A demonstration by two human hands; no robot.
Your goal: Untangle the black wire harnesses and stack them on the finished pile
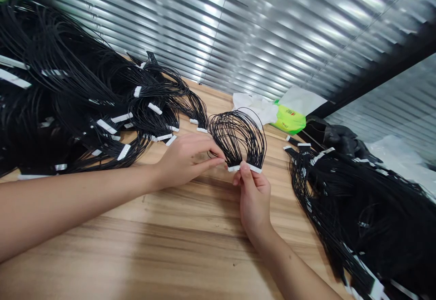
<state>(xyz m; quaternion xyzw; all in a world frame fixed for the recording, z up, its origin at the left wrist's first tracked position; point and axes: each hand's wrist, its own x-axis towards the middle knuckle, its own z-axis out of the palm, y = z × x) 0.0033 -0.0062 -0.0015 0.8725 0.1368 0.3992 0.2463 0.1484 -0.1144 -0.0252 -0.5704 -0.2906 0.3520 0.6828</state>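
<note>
Where the right hand (254, 186) works: grip pinching a white strip (255, 169).
Black wires (258, 152): looped, apparently largely seated; remainder unclear.
Left hand (187, 158): grip seemingly pinching one of them.

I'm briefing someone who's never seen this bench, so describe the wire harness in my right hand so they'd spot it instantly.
On the wood-grain tabletop, look between the left pile of black wires and the right pile. There, your right hand pinches the wire harness by its white connector edge. Unlike its tangled neighbours, its thin black wires arch into one open, rounded loop.
</note>
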